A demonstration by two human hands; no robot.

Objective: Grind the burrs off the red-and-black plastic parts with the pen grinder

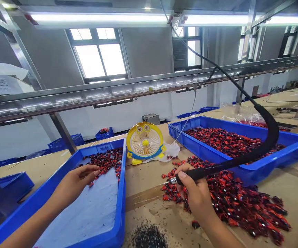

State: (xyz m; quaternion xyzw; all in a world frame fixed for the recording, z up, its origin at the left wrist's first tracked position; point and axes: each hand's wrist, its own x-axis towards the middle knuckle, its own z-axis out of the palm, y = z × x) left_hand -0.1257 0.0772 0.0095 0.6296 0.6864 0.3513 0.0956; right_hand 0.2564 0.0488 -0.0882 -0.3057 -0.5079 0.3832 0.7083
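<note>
My left hand (72,182) is over the left blue tray (121,206), its fingertips together near the red and black parts (107,160) at the tray's far end; whether it holds a part is too small to tell. In my right hand (197,193) is a black-sleeved rotary tool (190,174) with a thin metal tip pointing left, above the cardboard-covered table. A loose pile of red and black parts (242,203) lies beside and beneath that hand. Black shavings (149,236) are heaped at the front middle.
A yellow and blue fan (145,143) stands between the trays. The right blue tray (257,170) holds many red and black parts. From the tool, a thick black cable (270,127) arches up to the right. A metal rail (138,84) crosses above the table.
</note>
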